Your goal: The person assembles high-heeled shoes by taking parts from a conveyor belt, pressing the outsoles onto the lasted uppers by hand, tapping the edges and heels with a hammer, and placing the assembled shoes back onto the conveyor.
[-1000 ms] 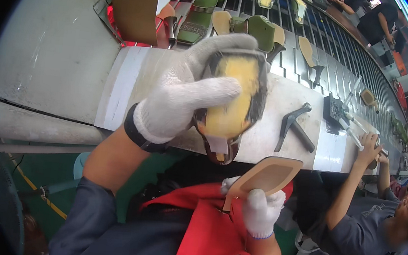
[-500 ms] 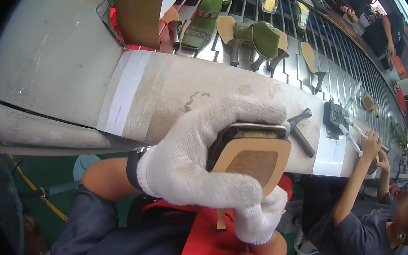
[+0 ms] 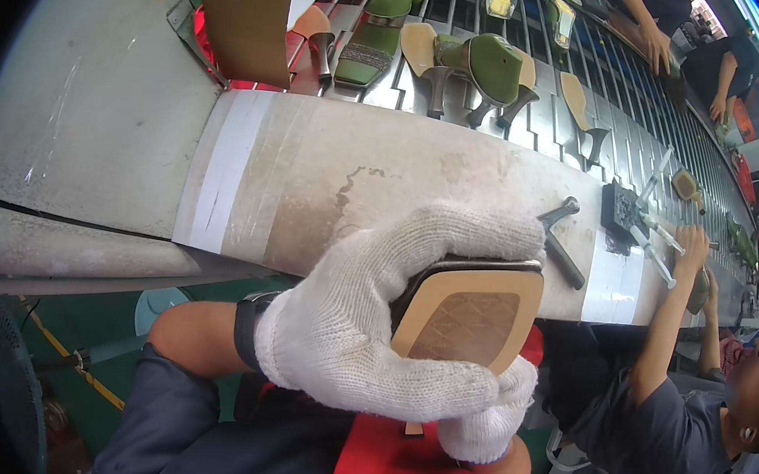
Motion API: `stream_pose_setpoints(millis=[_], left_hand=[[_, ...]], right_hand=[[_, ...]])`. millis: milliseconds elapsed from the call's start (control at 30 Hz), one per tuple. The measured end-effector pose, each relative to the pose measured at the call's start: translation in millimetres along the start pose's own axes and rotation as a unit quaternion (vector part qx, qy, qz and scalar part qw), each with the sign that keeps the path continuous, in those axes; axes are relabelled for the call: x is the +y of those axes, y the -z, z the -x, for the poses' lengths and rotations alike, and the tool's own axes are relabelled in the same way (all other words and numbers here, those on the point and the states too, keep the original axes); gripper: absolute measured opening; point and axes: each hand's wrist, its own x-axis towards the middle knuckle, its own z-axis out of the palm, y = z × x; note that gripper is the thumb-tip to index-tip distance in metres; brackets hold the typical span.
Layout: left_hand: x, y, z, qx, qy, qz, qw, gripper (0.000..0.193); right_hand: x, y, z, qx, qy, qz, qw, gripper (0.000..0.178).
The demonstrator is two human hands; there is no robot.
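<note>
A high-heeled shoe [image 3: 467, 323] is held over my lap at the bench's near edge, its tan-bordered brown sole turned toward me. My left hand [image 3: 339, 329], in a white knit glove, wraps round it, fingers along the far edge and thumb across the near side. Below that thumb my right hand [image 3: 488, 423], also gloved, closes on the shoe's lower part; its fingers are largely hidden. The tip of the heel [image 3: 414, 429] shows beneath my left thumb. Just beyond the shoe, a hammer [image 3: 566, 246] lies on the bench.
Past the bench [image 3: 314, 162], a roller conveyor carries green heeled sandals [image 3: 376, 40] and tan soles with heels [image 3: 574, 110]. A black block with syringes [image 3: 624, 215] stands at the right. There, a co-worker [image 3: 677, 421] handles a green shoe. A brown board [image 3: 247, 19] stands at far left.
Both hands have lowered slightly with the shoe, and its sole has tipped to face me more squarely. Less of the heel shows. The co-worker's hands at right have shifted a little.
</note>
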Motion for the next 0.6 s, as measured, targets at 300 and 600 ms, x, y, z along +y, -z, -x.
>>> stream_pose_setpoints(millis=[300, 600], left_hand=[[4.5, -8.2, -1.6, 0.025, 0.032, 0.013, 0.999, 0.078], [3.3, -8.9, -9.4, 0.009, -0.001, -0.017, 1.000, 0.069]], right_hand=[[6.8, -14.6, -2.6, 0.094, 0.137, 0.040, 0.985, 0.015], [-4.6, -10.8, 4.2, 0.089, 0.026, -0.170, 0.981, 0.022]])
